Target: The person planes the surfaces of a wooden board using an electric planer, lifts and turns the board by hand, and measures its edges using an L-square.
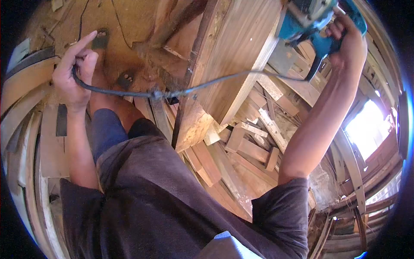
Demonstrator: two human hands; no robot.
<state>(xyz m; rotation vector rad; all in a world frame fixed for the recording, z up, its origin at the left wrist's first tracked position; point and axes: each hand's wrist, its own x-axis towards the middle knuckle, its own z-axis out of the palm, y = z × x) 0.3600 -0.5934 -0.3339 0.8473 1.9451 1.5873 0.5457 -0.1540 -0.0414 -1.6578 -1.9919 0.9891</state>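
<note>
My right hand [343,41] wraps round the handle of a teal corded power tool [308,21] at the top right. The frame's edge cuts the tool off, so its exact kind is unclear. It is by the far right end of a wide, thick wooden board [237,56]; whether they touch I cannot tell. A dark power cord [207,84] leaves the tool's handle and crosses over the board to the left, with a lumpy taped joint midway. At the left, my left hand [77,71] holds the cord in curled fingers, the index finger pointing up.
Beneath and right of the board lie many wood offcuts [250,146]. Long planks [39,142] line the left side. A wooden beam [177,21] stands behind the board. My feet [125,80] are on the brown floor, where a thin cable [118,21] runs.
</note>
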